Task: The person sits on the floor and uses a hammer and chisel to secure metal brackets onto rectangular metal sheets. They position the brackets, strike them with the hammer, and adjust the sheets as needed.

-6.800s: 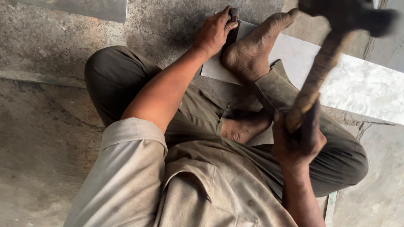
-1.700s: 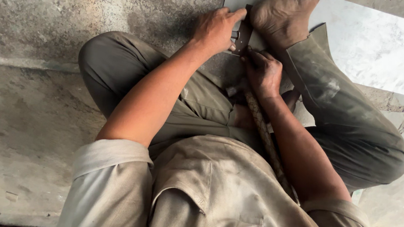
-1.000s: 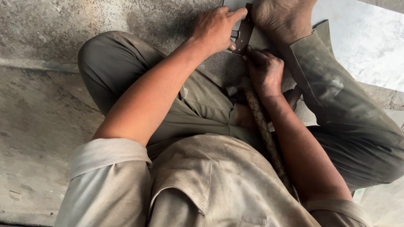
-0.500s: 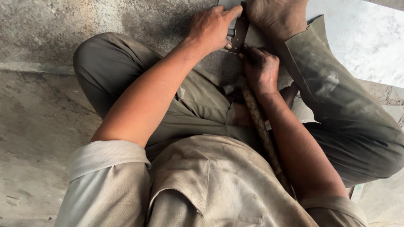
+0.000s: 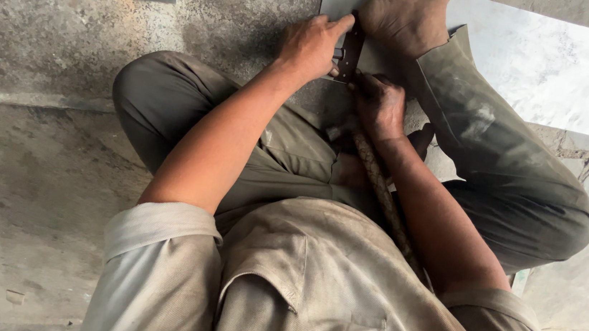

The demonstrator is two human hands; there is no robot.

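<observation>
Both arms stretched forward — left hand curled shut, right hand clenched just beside it.

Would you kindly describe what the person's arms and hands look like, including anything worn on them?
Both hands, the left hand and the right hand, are bare: no gloves, rings or watch show. The forearms are uncovered; the dusty beige shirt's sleeves are rolled above the elbows, showing paler lining at the cuffs.
</observation>
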